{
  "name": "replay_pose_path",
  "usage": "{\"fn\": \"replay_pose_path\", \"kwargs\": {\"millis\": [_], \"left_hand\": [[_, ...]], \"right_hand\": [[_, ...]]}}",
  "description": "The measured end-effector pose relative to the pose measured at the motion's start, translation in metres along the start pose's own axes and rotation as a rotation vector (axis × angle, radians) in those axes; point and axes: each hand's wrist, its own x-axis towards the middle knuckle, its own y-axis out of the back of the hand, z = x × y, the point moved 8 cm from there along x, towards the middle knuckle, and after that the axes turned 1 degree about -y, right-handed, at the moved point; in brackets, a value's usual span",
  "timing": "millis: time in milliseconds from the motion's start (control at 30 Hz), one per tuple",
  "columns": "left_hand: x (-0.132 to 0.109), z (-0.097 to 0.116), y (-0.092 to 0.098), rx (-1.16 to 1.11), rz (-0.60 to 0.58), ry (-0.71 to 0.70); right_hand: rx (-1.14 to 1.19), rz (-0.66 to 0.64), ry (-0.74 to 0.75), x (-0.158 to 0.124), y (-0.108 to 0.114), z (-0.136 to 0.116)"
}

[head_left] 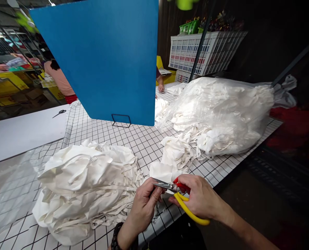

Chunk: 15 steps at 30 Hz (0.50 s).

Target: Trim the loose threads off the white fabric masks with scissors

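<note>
Scissors (175,188) fill my curled right fingers (186,178); my left fingers (155,197) pinch together, contents unclear. Trimming seems underway; next snip needs steadiness.

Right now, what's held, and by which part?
Right hand: scissors, by the red and yellow handles. Left hand: at the blades; its hold is unclear.

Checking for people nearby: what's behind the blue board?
Beyond the blue board, a co-worker's hand and white cloth show at right, a person in pink at left. The rest behind it is covered.
</note>
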Motion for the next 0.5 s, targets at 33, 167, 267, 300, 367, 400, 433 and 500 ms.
{"fn": "replay_pose_path", "kwargs": {"millis": [33,167,267,300,367,400,433,500], "left_hand": [[0.0,-0.001,-0.001,-0.033,-0.001,0.008],[0.0,-0.007,-0.003,-0.186,0.011,0.03],[0.0,-0.009,0.002,-0.234,0.055,0.015],[0.0,-0.01,0.005,-0.251,0.076,0.011],[-0.001,-0.012,0.014,-0.308,0.127,-0.004],[-0.002,-0.012,0.02,-0.342,0.15,-0.013],[-0.003,-0.013,0.024,-0.378,0.171,-0.024],[-0.005,-0.013,0.032,-0.453,0.194,-0.042]], "right_hand": [[0.006,0.0,-0.001,0.0,-0.001,0.0],[0.168,-0.021,-0.028,0.0,-0.005,0.015],[0.468,0.008,-0.146,0.004,0.001,0.054],[0.565,0.046,-0.191,0.006,0.006,0.072],[0.691,0.15,-0.255,0.01,0.014,0.106],[0.729,0.18,-0.273,0.013,0.014,0.12],[0.753,0.192,-0.287,0.015,0.012,0.131],[0.767,0.148,-0.306,0.022,-0.004,0.14]]}}
